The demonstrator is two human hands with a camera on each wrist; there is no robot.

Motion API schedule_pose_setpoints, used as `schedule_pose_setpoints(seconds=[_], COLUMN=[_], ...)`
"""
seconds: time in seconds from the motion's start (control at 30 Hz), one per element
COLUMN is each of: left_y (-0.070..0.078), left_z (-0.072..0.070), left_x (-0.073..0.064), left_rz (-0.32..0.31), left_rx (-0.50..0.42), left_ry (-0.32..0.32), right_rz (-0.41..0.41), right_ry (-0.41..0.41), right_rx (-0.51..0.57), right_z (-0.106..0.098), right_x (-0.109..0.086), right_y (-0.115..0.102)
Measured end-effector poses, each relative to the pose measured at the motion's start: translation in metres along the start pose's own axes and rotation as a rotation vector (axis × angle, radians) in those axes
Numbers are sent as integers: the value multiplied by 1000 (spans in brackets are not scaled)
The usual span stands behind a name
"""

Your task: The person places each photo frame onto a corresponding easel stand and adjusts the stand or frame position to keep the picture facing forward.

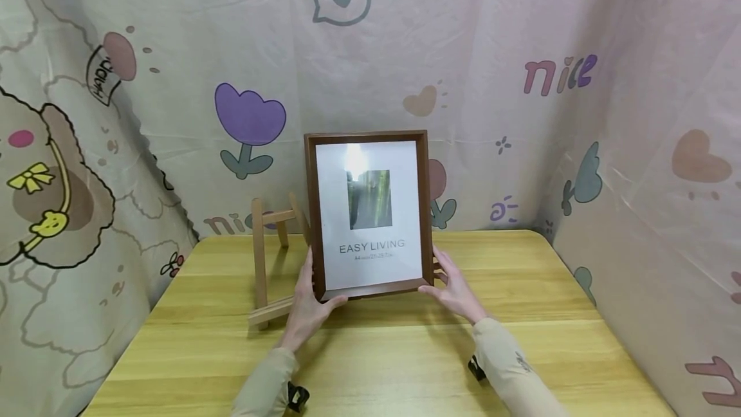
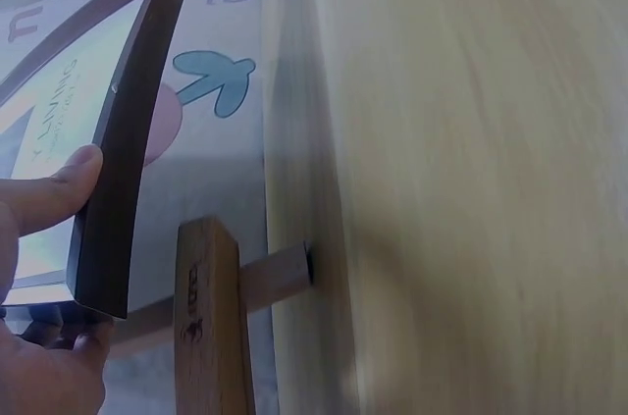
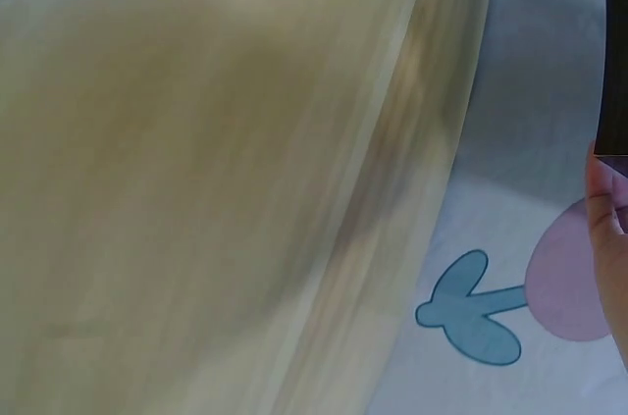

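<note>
Both hands grip a brown picture frame (image 1: pixel 370 217) by its lower corners, holding it upright with its glazed front towards me. Behind the glass, a white sheet reads "EASY LIVING" under a small green picture. My left hand (image 1: pixel 308 307) grips the lower left corner, thumb over the front edge and fingers behind. At the lower right corner my right hand (image 1: pixel 454 287) pinches the frame the same way. A small wooden easel (image 1: pixel 260 262) stands on the table just left of the frame, which overlaps its right side. In the left wrist view the easel's ledge (image 2: pixel 208 317) shows below the frame.
The light wooden table (image 1: pixel 550 340) runs beneath the hands, with its back edge near a patterned cloth (image 1: pixel 463 31). More cloth hangs at the left and right sides. Dark wrist bands (image 1: pixel 298 398) sit over the light sleeves.
</note>
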State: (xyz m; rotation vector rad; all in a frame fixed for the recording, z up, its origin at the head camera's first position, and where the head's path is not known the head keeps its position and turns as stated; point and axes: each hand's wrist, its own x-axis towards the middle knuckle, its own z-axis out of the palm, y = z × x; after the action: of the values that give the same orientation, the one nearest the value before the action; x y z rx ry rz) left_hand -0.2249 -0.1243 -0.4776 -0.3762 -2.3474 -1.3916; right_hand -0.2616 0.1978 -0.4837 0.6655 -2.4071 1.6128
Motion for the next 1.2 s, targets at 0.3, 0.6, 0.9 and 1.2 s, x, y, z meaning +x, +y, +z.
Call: schedule_pose_setpoints(seconds=[0.3,0.6,0.9,1.2], left_y=[-5,-9,-12,-18], left_z=[-19,-37,-48,-61], left_x=[-5,-5,-4,-9], left_rz=[-5,2,18,-25], left_rx=[11,40,80,86], left_ry=[42,61,96,101], right_rz=[5,-6,-5,-2], right_ry=[-33,-60,-64,-96], right_rx=[9,33,7,-69], right_z=[17,32,41,54], right_x=[16,27,37,43], right_y=[-6,-14,-21,-27])
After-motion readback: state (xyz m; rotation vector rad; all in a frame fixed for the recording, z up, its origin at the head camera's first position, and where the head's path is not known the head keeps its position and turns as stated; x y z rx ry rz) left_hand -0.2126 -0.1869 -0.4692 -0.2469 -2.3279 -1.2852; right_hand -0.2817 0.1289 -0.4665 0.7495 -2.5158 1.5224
